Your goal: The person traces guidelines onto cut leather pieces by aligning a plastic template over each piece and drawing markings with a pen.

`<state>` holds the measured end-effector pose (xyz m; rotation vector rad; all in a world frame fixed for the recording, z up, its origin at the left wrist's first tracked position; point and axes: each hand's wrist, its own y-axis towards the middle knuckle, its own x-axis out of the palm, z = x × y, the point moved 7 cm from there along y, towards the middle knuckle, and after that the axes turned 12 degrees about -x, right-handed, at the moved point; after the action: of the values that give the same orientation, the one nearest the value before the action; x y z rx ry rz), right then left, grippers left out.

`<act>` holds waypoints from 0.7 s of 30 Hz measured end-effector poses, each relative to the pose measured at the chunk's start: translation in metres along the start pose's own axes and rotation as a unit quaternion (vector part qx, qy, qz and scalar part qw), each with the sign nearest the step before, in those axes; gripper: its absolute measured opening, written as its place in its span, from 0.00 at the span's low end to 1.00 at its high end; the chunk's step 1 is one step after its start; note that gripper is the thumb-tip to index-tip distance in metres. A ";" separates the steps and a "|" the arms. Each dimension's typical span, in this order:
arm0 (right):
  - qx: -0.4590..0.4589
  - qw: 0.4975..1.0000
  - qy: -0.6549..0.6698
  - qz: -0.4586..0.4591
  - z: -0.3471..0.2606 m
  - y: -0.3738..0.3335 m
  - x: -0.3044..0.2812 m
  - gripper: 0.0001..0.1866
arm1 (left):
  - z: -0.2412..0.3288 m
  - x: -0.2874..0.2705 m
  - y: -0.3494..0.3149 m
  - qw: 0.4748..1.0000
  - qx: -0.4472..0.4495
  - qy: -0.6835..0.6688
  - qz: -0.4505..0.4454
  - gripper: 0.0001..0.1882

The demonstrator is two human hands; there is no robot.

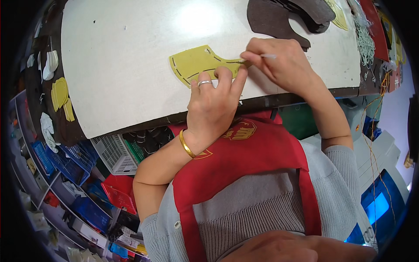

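Note:
A yellow pattern template (190,63) with dark slits along its edges lies flat on the white tabletop (131,87). My left hand (214,98) presses on its near edge with the fingers spread, a ring on one finger and a gold bangle at the wrist. At the template's narrow right end, my right hand (281,61) pinches a slim pen (269,56) with a whitish barrel. The pen's tip points left, down at the template's upper edge. My right fingers partly cover that narrow end, so I cannot tell what lies under it.
Dark brown curved pieces (273,22) are stacked at the far right, beside more yellow templates (338,15). Pale green cord (365,43) hangs along the right edge. Yellow pieces (60,94) lie on the left ledge. A white basket (114,153) stands below the table.

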<state>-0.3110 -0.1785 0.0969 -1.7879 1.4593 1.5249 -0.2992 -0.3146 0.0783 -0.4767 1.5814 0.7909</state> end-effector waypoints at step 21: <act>0.210 0.977 0.024 0.007 0.012 -0.011 -0.002 0.14 | -0.013 -0.002 0.046 0.980 0.115 -0.119 0.111 0.07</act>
<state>-0.3077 -0.1635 0.0914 -1.5695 1.6708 1.0792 -0.3397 -0.2932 0.0903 -0.0336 1.4922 0.7890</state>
